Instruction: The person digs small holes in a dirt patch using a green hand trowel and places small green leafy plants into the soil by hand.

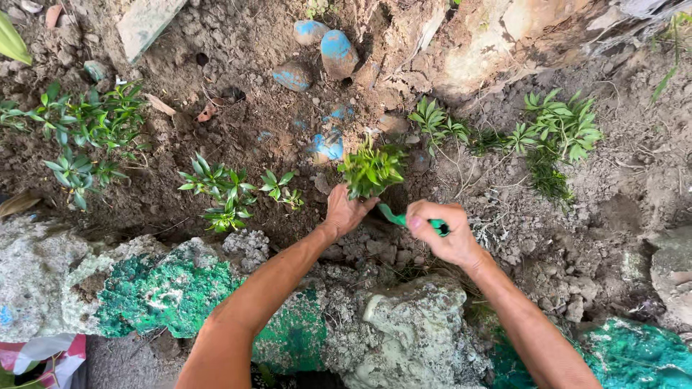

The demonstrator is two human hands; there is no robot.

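The brown dirt bed (238, 65) already has small plants (223, 189) in a row. The left hand (346, 212) holds a leafy green plant (371, 171) upright in its hole. The right hand (440, 234) grips a green trowel (396, 216). The plant's hole is not filled in yet.

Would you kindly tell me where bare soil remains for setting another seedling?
Bare soil lies right of the right-hand plants, and between the left clump and the blue-painted stones. It is crowded around both hands and the held seedling.

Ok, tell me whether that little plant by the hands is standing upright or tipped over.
Upright. The small plant has its leaves pointing up from the soil; the left hand steadies its base, and the right hand holds a green tool.
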